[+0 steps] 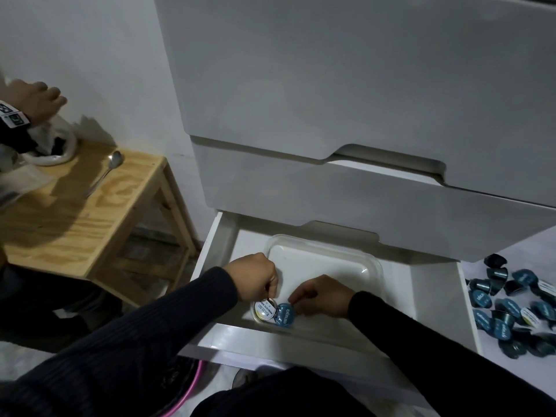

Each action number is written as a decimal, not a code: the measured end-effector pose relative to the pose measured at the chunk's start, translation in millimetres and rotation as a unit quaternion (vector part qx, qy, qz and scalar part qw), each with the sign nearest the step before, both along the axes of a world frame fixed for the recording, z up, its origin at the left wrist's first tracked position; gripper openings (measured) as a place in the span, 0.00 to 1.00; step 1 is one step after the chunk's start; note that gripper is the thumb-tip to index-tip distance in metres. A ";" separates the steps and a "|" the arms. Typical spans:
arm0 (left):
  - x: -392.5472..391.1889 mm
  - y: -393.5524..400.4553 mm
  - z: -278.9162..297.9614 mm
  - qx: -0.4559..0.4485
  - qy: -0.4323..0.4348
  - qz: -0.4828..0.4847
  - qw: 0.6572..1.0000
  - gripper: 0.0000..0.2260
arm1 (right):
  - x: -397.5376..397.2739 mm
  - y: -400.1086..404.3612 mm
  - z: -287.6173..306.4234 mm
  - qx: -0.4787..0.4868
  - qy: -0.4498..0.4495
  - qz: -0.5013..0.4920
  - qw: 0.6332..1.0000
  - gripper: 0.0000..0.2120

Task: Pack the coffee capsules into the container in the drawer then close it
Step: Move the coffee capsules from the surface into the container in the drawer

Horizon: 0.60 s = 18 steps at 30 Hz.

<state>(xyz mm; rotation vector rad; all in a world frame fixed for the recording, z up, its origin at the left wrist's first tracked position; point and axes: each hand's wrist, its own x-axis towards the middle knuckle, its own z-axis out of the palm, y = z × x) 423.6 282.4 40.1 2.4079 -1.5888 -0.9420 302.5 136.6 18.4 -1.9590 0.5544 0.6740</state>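
Note:
The bottom drawer (433, 299) of a white chest stands open with a clear plastic container (325, 260) inside. Two coffee capsules sit in the container's near left corner: a white-lidded capsule (264, 310) and a blue-lidded capsule (285, 316), side by side. My left hand (255, 276) pinches the rim of the white-lidded capsule. My right hand (323, 296) has its fingertips curled on the blue-lidded capsule. A pile of several blue capsules (511, 308) lies on the floor to the right of the drawer.
Two shut drawers (361, 188) overhang the open one. A wooden stool (78, 218) at the left carries a spoon (105, 173) and a white bowl (57, 152). Another person's hand (36, 99) hovers above the bowl. A pink cord (186, 392) lies on the floor below.

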 end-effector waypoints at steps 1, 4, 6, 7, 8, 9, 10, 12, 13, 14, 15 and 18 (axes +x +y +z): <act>0.4 0.7 0.7 -0.007 0.000 0.011 1.000 0.08 | 0.2 1.9 3.0 -0.016 0.004 0.009 1.000 0.10; -1.4 3.3 0.2 -0.032 -0.024 0.063 0.997 0.08 | -0.8 9.5 13.0 -0.156 -0.034 0.079 0.984 0.14; -6.2 5.2 -0.9 -0.066 -0.056 0.113 0.990 0.11 | -3.4 18.4 18.7 -0.193 -0.077 0.054 0.977 0.15; -9.7 6.1 -0.2 -0.087 -0.071 0.140 0.984 0.12 | -5.3 22.7 20.6 -0.207 -0.100 0.040 0.972 0.15; -14.0 6.8 0.9 -0.108 -0.085 0.164 0.977 0.13 | -7.5 26.6 21.1 -0.228 -0.121 0.033 0.965 0.16; -18.6 6.9 2.5 -0.130 -0.097 0.184 0.969 0.14 | -10.0 30.4 21.5 -0.257 -0.136 0.029 0.956 0.18; -23.4 7.2 4.1 -0.155 -0.108 0.200 0.961 0.15 | -12.4 34.8 22.0 -0.290 -0.150 0.019 0.945 0.22; -33.4 7.7 8.3 -0.199 -0.123 0.231 0.944 0.16 | -17.2 44.4 26.2 -0.353 -0.184 -0.020 0.917 0.29; -38.6 7.9 10.1 -0.208 -0.130 0.242 0.939 0.17 | -19.6 48.0 28.2 -0.386 -0.205 -0.031 0.899 0.29; -44.2 8.3 12.0 -0.213 -0.135 0.250 0.935 0.18 | -21.8 50.3 30.5 -0.418 -0.227 -0.040 0.879 0.26; -49.4 8.5 13.4 -0.216 -0.136 0.255 0.933 0.19 | -24.3 52.8 33.7 -0.442 -0.247 -0.049 0.861 0.23; -63.6 8.7 16.3 -0.233 -0.131 0.262 0.927 0.20 | -33.8 56.3 40.3 -0.470 -0.272 -0.075 0.836 0.21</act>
